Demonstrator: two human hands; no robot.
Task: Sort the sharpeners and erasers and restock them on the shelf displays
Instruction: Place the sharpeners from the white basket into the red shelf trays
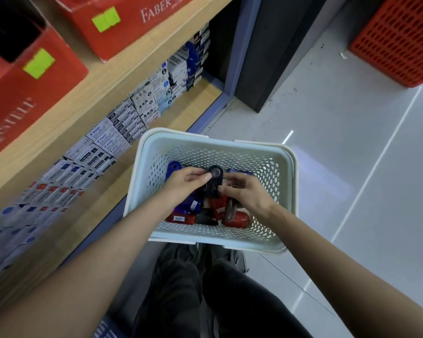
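**A black sharpener held over the basket**

At left, pen boxes fill the shelf. The left hand pinches the sharpener's round top — the right hand pinches its lower end. Red sharpeners lie in the basket beneath.

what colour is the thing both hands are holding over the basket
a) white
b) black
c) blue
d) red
B: the sharpener pinched between the left hand and the right hand over the basket is black; the red and blue ones lie below in the basket.
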